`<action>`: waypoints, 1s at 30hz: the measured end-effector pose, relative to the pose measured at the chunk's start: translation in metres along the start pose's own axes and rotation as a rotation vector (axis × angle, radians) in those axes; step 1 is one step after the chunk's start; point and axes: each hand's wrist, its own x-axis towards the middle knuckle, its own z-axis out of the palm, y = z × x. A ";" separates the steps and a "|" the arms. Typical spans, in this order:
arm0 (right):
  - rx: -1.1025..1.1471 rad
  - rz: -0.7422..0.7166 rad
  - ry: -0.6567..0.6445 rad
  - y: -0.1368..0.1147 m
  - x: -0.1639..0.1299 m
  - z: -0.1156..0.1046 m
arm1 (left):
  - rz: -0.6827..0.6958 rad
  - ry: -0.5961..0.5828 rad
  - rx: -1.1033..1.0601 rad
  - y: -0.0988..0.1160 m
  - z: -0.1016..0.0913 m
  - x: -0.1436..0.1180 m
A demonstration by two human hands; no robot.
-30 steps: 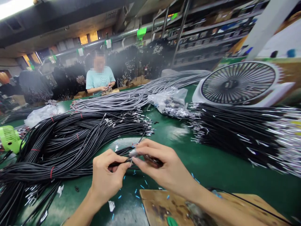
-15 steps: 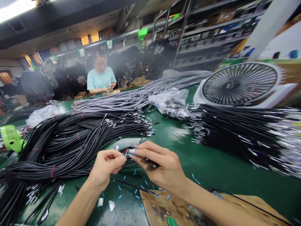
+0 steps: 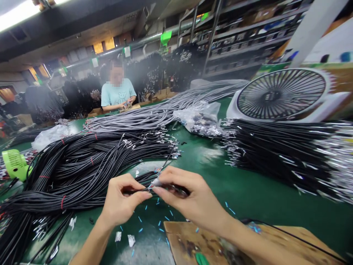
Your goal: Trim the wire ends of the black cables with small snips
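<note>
My left hand (image 3: 121,200) pinches the end of a thin black cable (image 3: 135,191) between thumb and fingers. Touching it from the right, my right hand (image 3: 190,197) grips a small dark tool (image 3: 179,190) whose tip meets the cable's stripped end (image 3: 153,184). Both hands hover just above the green table (image 3: 248,195). Small blue bits of insulation (image 3: 160,223) lie scattered under them. The large bundle of black cables (image 3: 82,173) lies just left of my left hand.
A stack of black cables with metal ends (image 3: 289,154) fills the right side, with a white fan (image 3: 281,95) behind it. Grey cables (image 3: 165,110), a plastic bag (image 3: 201,119) and a green fan (image 3: 13,163) lie further off. A wooden board (image 3: 248,246) sits near me. A person (image 3: 117,92) works opposite.
My left hand first drew back from the cable end, then closed in again and now pinches the cable beside the tool tip. My right hand stayed nearly still.
</note>
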 end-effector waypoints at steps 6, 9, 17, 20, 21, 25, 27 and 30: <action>0.238 0.361 -0.182 -0.004 0.003 -0.002 | 0.461 0.108 0.483 -0.009 0.000 -0.005; 0.053 0.228 -0.058 -0.008 0.000 -0.001 | 0.605 0.169 0.592 -0.015 0.002 -0.004; -0.306 -0.257 0.061 0.000 -0.006 0.000 | 0.614 0.289 0.701 -0.017 0.010 -0.009; -0.465 -0.504 0.013 0.004 -0.010 -0.002 | 0.570 0.255 0.677 -0.018 0.013 -0.010; -0.506 -0.560 -0.008 0.004 -0.011 -0.002 | 0.550 0.236 0.671 -0.018 0.013 -0.010; -0.482 -0.568 -0.037 0.001 -0.016 0.001 | 0.482 0.176 0.564 -0.020 0.016 -0.008; -0.382 -0.439 0.009 0.000 -0.017 0.002 | 0.474 0.149 0.484 -0.020 0.017 -0.007; -0.245 -0.207 0.103 0.001 -0.012 0.000 | 0.425 0.133 0.379 -0.018 0.015 -0.006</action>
